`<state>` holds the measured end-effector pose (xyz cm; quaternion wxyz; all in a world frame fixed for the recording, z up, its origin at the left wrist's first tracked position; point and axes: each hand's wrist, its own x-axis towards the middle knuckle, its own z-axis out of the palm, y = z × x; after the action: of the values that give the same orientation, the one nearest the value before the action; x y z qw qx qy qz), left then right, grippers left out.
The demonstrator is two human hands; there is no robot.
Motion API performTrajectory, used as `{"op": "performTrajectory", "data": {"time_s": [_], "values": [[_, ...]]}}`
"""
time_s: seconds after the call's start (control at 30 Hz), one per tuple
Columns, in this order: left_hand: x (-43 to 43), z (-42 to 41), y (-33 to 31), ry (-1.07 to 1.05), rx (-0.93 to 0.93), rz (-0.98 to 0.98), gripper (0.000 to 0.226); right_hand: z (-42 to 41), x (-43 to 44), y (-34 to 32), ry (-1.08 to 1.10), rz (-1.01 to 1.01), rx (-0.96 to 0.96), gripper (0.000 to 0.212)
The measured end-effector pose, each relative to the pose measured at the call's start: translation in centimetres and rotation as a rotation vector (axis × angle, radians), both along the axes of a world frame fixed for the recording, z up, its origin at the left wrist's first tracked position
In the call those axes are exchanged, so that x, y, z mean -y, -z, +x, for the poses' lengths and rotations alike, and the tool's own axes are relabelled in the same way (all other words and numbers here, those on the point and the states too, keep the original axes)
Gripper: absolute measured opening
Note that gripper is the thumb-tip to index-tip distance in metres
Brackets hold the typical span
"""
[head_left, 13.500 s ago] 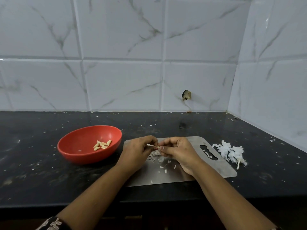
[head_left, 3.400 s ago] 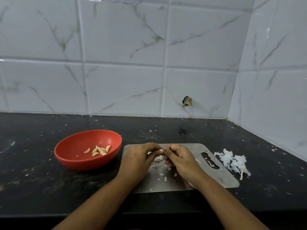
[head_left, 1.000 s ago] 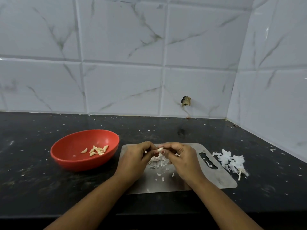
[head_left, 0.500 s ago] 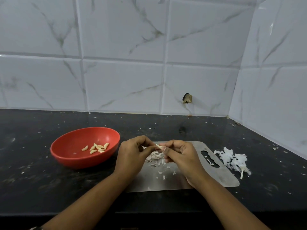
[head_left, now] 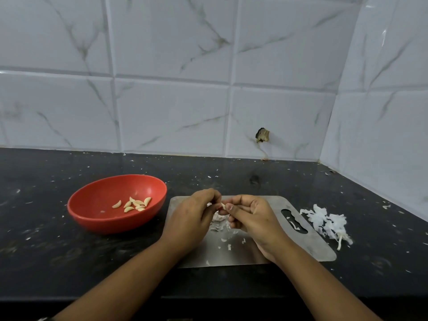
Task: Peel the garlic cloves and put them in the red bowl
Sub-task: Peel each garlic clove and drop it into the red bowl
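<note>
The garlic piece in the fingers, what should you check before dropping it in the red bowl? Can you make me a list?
1. Garlic clove gripped: ok, pinched between the left hand and the right hand.
2. Clove fully peeled: cannot tell, the fingers hide most of it.
3. Red bowl upright and open: ok, it sits on the counter left of the hands.
4. Room in the bowl: ok, only a few peeled cloves lie inside.
5. Path to the bowl free: ok, nothing stands between hands and bowl.
6. Peels kept out of the bowl: ok, they lie on the steel board and in the peel pile.
</note>
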<state>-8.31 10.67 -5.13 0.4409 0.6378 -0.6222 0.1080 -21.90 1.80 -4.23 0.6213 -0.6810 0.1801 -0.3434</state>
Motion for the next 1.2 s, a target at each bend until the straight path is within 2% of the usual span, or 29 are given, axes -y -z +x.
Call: {"op": "performTrajectory", "data": {"time_s": [0.2, 0.47, 0.7, 0.77, 0.97, 1.2], "values": [[0.08, -0.01, 0.09, 0.004, 0.005, 0.004, 0.013, -0.01, 0.32, 0.14, 0.024, 0.024, 0.012, 0.019], [-0.25, 0.01, -0.05, 0.022, -0.151, -0.086, 0.022, -0.18, 0.23, -0.08, -0.018, 0.046, 0.034, 0.016], [-0.36, 0.15, -0.15, -0.018, -0.112, -0.128, 0.007, -0.46, -0.20, -0.08, 0.000, -0.112, 0.003, 0.016], [-0.34, 0.16, -0.19, -0.017, -0.129, -0.126, 0.008, -0.53, -0.33, -0.16, 0.022, -0.175, 0.010, 0.015], [-0.26, 0.08, -0.13, 0.052, -0.186, -0.117, 0.014, -0.66, -0.16, -0.19, 0.047, -0.164, 0.060, 0.014], [-0.34, -0.07, -0.27, 0.096, -0.254, -0.091, 0.025, -0.64, 0.07, -0.17, 0.002, -0.153, 0.024, 0.015]]}}
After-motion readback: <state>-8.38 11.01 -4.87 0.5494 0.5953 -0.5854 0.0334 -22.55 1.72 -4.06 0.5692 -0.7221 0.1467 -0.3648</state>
